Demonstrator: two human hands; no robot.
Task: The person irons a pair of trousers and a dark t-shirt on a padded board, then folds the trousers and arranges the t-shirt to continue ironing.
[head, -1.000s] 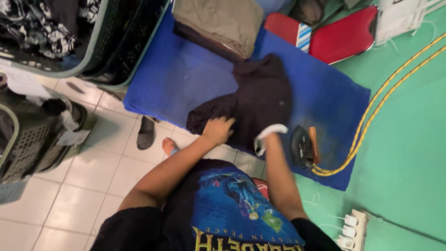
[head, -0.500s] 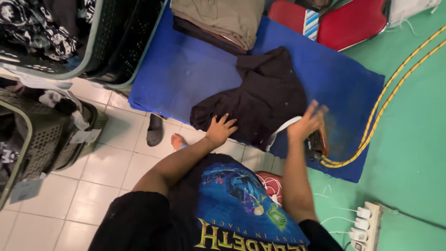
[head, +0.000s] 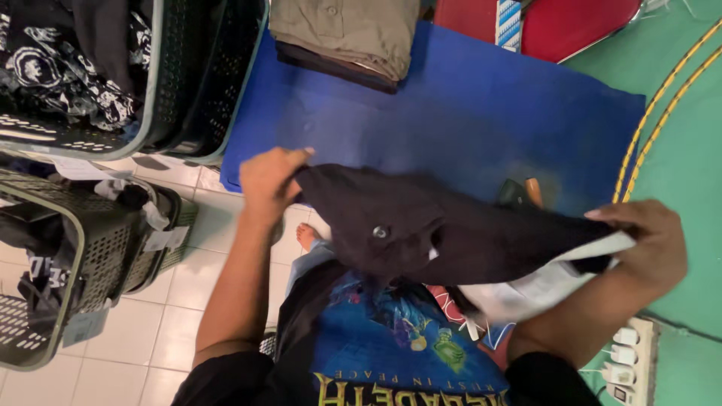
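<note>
We hold a black garment stretched between both hands, lifted clear above the blue mat and level with our chest. Our left hand pinches one end of the garment at the upper left, fingers closed on the fabric edge. Our right hand grips the opposite end at the right, fingers curled shut around the dark cloth together with a white inner lining or label panel that hangs out beneath it. A small round button or rivet shows on the front of the garment near its left half.

The blue mat lies on the floor ahead of us. At its far edge rests a stack of folded clothes, olive on top with a darker piece below. Behind the lifted garment, on the mat's right part, a dark iron with an orange-brown section is partly visible; the rest is hidden by the cloth.

To the left stand dark green plastic laundry baskets holding patterned black-and-white textiles. A further basket sits nearer to us on the white tiled floor. A red object lies at the upper right. Yellow cables cross the green floor, and a white power strip sits at the lower right.
</note>
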